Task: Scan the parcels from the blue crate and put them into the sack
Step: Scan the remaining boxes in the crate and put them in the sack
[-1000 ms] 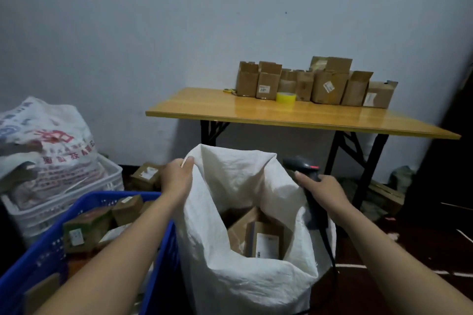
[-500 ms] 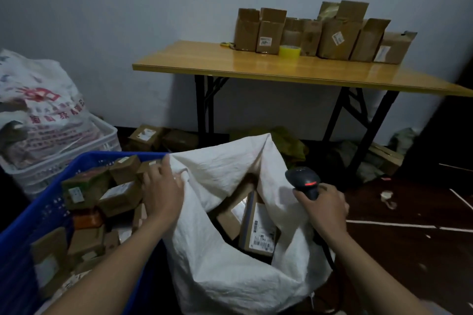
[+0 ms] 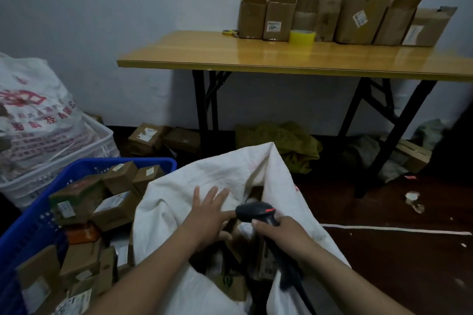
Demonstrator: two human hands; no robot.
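Here, the wooden table (image 3: pixel 230 51) along the wall carries a row of opened cartons and takes no part in the work. In front of it the white sack (image 3: pixel 217 174) stands slumped, its mouth half folded over, with several parcels already inside (image 3: pixel 230 286). Just beside it on the left, touching its cloth, is the blue crate (image 3: pixel 30 225), heaped with brown boxes (image 3: pixel 115 210) waiting their turn, so the job looks well short of halfway.

The left hand (image 3: pixel 207 215) lies flat on the sack's folded rim, fingers straight and spread, holding nothing; it seems to be pressing the cloth back to open the mouth. The right hand (image 3: pixel 281 235) is wrapped round the handle of the black scanner (image 3: pixel 256 212), whose head points down over the opening.

This reads as the pause between parcels. Next, the left hand should reach left into the crate, lift a box label-up, and bring it under the scanner before dropping it in.
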